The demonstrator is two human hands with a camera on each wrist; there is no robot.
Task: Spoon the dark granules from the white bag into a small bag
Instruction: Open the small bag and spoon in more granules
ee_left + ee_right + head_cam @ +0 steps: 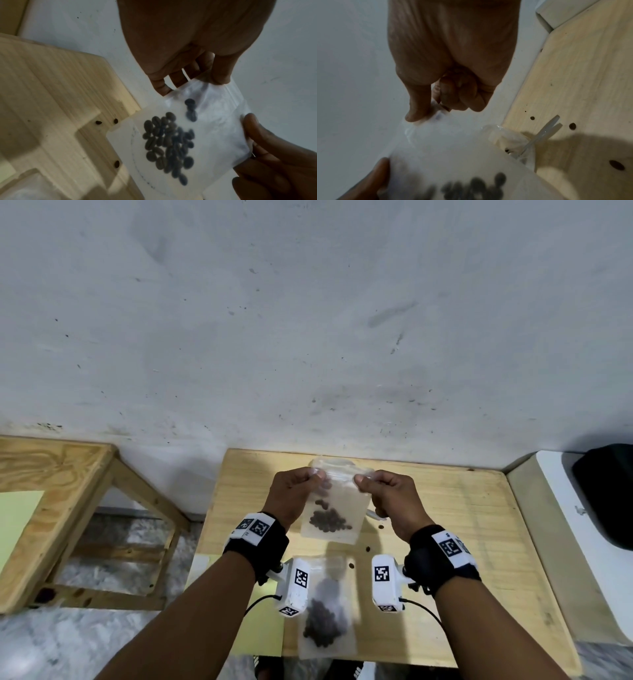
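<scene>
- Nearest, at the counter's front edge: a frosted translucent plastic pouch [325, 616] lies flat, with a dark mound of bean-shaped granules [323, 623] inside.
- Mid-field: the small translucent zip-top bag [331, 510] is held above the pale wooden counter [462, 508]. Left hand [294, 496] and right hand [394, 498] each pinch a top corner, fingers clamped on the film at the zip strip.
- Its granule load [169, 146] is oval, matte and settled low.
- Judgement: filling looks finished and sealing is in hand; next, press the zip shut along its length while keeping the bag upright.
- Beyond the right hand: a clear plastic spoon [539, 136] rests on the counter.
- Farthest: a grey scuffed wall [308, 320].
</scene>
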